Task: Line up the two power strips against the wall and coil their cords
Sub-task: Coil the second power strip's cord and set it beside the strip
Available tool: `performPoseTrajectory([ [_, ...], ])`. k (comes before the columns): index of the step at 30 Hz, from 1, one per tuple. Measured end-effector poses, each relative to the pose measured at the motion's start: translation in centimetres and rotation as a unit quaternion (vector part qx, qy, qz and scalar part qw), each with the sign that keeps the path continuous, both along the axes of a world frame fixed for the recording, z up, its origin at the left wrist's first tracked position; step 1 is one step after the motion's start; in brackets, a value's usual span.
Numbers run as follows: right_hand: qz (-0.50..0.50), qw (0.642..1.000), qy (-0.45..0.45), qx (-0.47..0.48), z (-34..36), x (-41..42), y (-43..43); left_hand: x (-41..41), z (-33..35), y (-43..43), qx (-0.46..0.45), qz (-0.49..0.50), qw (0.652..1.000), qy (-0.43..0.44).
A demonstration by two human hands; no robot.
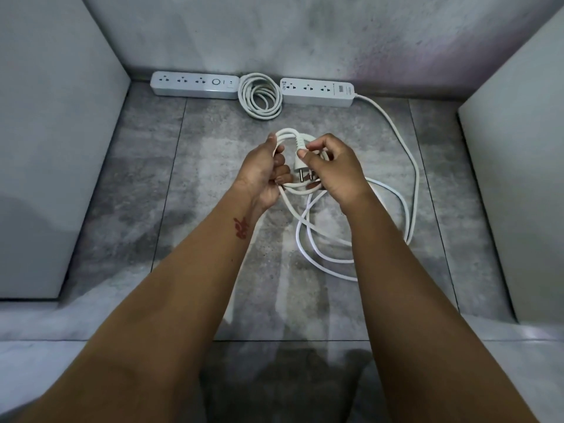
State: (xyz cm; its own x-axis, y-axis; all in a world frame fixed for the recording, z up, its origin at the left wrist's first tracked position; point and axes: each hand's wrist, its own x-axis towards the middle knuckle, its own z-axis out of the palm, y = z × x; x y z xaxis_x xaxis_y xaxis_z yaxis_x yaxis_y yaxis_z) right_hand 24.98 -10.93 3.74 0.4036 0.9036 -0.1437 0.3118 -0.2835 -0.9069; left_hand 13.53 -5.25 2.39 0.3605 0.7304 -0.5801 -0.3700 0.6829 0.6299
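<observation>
1. At frame centre, my left hand (265,170) grips several loops of the white cord (417,184), fingers curled round them.
2. My right hand (334,170) pinches the plug (300,161), pins toward the frame's bottom.
3. The slack trails across the tiled floor (152,178) to the right power strip (317,91), upper centre, against the wall (274,41).
4. The left power strip (195,84) lies along the same wall, with a coiled cord (260,97) between them.

Left hand (262,174) holds cord loops (286,131) — right hand (335,169) apparently pinches plug (300,161).
</observation>
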Motion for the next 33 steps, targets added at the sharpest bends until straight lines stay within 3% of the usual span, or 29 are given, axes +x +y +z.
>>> performPoseTrajectory([
  [5, 0.001, 0.999, -0.044, -0.004, -0.5, -0.4, -0.5, 0.1, 0.1, -0.3, -0.016, -0.020, 1.000, -0.006],
  [9, -0.016, 0.995, -0.095, -0.013, -0.8, -0.4, -0.8, 0.3, 1.0, -0.2, 0.028, -0.062, 0.997, 0.028],
  [15, -0.147, 0.977, -0.118, -0.102, -0.9, 0.0, -1.0, 0.5, 1.5, 0.0, 0.092, -0.146, 0.982, 0.072],
  [21, -0.131, 0.950, -0.248, -0.138, -0.5, 0.5, -1.6, 0.1, 1.9, 0.1, 0.102, -0.236, 0.962, 0.089],
  [24, -0.093, 0.959, -0.206, -0.173, -0.5, 0.9, -1.3, 0.1, 2.3, 0.5, 0.111, -0.221, 0.962, 0.113],
  [27, -0.009, 0.982, -0.046, -0.185, 0.3, 1.4, -1.0, -0.4, 2.3, 0.7, 0.129, -0.246, 0.950, 0.143],
  [29, 0.057, 0.976, 0.051, -0.202, 1.6, 1.8, -1.2, -0.7, 2.3, 0.8, 0.152, -0.298, 0.927, 0.169],
  [33, 0.075, 0.968, 0.093, -0.221, 2.3, 2.3, -0.9, -1.0, 2.5, 0.8, 0.149, -0.343, 0.915, 0.150],
])
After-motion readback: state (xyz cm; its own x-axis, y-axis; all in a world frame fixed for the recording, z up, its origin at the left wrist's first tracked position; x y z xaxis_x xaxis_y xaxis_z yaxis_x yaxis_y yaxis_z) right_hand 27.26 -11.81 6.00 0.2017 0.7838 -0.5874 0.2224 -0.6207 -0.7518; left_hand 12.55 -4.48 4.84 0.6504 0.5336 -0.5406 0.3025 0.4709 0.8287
